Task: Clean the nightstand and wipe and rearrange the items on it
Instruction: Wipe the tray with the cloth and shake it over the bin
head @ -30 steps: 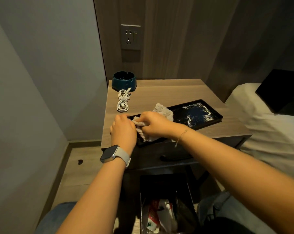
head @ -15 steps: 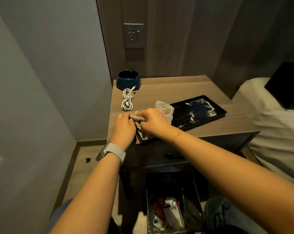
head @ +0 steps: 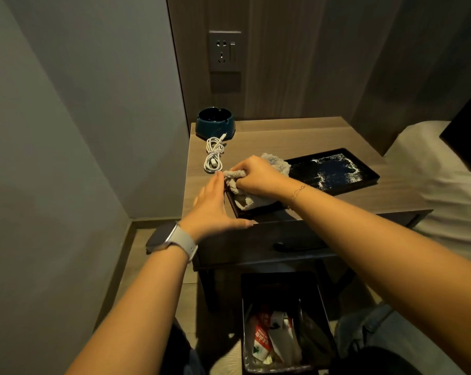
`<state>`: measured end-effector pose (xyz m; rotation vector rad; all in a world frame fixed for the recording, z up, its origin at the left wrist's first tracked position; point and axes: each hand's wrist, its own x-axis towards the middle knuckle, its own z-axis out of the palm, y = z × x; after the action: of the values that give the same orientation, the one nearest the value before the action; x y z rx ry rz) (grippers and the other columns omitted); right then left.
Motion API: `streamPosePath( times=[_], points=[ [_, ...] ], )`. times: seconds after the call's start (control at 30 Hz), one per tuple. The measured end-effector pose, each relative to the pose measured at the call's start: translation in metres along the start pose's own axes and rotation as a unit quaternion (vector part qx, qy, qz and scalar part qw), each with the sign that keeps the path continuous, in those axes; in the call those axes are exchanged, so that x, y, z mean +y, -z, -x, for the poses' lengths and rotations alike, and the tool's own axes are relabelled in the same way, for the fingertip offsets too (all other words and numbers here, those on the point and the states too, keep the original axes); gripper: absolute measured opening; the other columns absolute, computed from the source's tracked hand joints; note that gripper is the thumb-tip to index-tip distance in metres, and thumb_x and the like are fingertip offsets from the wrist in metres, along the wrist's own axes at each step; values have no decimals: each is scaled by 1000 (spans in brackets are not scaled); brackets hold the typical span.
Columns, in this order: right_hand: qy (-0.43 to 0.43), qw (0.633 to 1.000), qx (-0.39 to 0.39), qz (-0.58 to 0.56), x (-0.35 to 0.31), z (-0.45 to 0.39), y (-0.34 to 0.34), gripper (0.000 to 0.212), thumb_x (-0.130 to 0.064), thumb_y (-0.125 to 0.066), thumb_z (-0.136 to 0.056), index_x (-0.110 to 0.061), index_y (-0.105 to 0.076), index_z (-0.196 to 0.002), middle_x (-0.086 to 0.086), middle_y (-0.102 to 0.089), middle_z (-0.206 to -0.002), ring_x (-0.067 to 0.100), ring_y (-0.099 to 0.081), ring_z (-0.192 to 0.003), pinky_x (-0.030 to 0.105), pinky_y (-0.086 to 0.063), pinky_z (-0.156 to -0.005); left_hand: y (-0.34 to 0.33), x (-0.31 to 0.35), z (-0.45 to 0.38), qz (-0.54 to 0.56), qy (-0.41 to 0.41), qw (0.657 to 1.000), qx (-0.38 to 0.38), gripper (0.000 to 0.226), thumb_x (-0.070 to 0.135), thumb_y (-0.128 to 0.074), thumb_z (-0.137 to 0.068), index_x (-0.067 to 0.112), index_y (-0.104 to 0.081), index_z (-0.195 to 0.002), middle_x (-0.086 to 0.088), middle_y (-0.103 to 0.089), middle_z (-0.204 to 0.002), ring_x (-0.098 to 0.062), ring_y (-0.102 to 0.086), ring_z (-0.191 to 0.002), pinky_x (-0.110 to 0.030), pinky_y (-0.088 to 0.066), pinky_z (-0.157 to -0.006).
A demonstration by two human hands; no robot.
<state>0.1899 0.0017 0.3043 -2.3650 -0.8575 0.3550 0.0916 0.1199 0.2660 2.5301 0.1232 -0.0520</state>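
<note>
A wooden nightstand [head: 296, 133] carries a black tray [head: 364, 182] dusted with white powder at its right half. My right hand [head: 258, 175] grips a beige cloth [head: 245, 201] bunched on the tray's left end. Flat on the nightstand against the tray's left edge lies my left hand [head: 215, 209], fingers straight and thumb along the front edge, fingertips touching the cloth. A coiled white cable [head: 212, 155] lies behind my hands. A dark blue ashtray [head: 215, 125] stands at the back left corner.
A black waste bin [head: 283, 323] with wrappers inside stands on the floor under the nightstand's drawer [head: 283, 247]. A grey wall is close on the left. A bed with white bedding [head: 445, 190] borders the right side. A wall socket [head: 225, 50] hangs above.
My left hand has opened and slid back from the cloth to lie flat beside the tray. My right hand keeps hold of the cloth on the tray's left end.
</note>
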Motion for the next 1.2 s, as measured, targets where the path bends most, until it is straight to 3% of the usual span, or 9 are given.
streamPosePath(
  times=[0.17,0.3,0.47,0.53,0.63,0.7,0.77,0.93,1.2],
  points=[
    [5,995,-62,83,-5,-5,4,13,-2,-52,-77,-5,-60,-67,5,-49,-57,18,-43,-54,29,-36,-51,7,-9,-19,-66,-1,998,-23,144,79,-71,-48,20,12,-151,-4,-12,-159,-26,-13,-144,-46,-17,-117],
    [38,988,-115,97,-1,6,10,21,0,-48,-80,-6,-66,-90,9,-60,-81,24,-53,-71,38,-45,-66,2,-14,-17,-65,-33,997,22,133,79,-69,-50,21,-7,-152,-1,-18,-158,-22,-19,-144,-43,-19,-116],
    [43,954,-261,141,-5,34,43,25,0,-51,-86,-18,-68,-88,6,-61,-104,21,-57,-92,35,-49,-81,2,-11,-15,-67,-35,997,35,130,74,-73,-53,19,-10,-152,-2,-18,-158,-21,-19,-144,-40,-19,-116],
    [40,960,-244,129,-11,30,50,27,-1,-50,-88,-20,-69,-92,5,-61,-105,20,-56,-92,32,-49,-78,3,-10,-15,-66,-36,997,29,130,74,-73,-53,18,-11,-152,-2,-18,-158,-22,-19,-144,-41,-19,-116],
    [45,981,-127,137,-15,13,36,31,-2,-48,-86,-11,-71,-105,7,-66,-96,20,-58,-83,32,-49,-70,3,-11,-15,-60,-32,997,27,131,81,-68,-48,20,-14,-151,0,-24,-156,-22,-24,-142,-44,-24,-115],
    [49,979,-120,157,-12,10,19,28,-3,-49,-83,-7,-71,-99,7,-66,-79,20,-56,-69,35,-48,-63,2,-11,-15,-60,-32,997,31,133,85,-64,-44,23,-15,-150,1,-27,-155,-22,-26,-141,-46,-26,-113],
    [70,971,-135,185,-5,16,14,18,-5,-53,-81,-6,-69,-89,9,-64,-84,24,-57,-74,39,-48,-68,2,-12,-15,-62,-37,997,34,131,81,-67,-47,23,-15,-151,1,-25,-155,-21,-24,-142,-45,-24,-114],
    [157,915,-232,289,-2,39,38,33,-4,-51,-88,-18,-68,-112,-7,-45,-101,13,-48,-90,31,-43,-76,0,-8,-12,-78,-43,995,46,125,72,-73,-57,19,-11,-152,-1,-17,-158,-21,-17,-145,-41,-18,-117],
    [258,833,-183,455,4,52,64,21,-22,-53,-92,-26,-67,-107,-4,-49,-102,15,-49,-95,35,-47,-75,3,-4,-6,-53,-31,997,51,123,69,-75,-54,21,-17,-151,0,-24,-156,-20,-22,-142,-40,-24,-115]
  ],
)
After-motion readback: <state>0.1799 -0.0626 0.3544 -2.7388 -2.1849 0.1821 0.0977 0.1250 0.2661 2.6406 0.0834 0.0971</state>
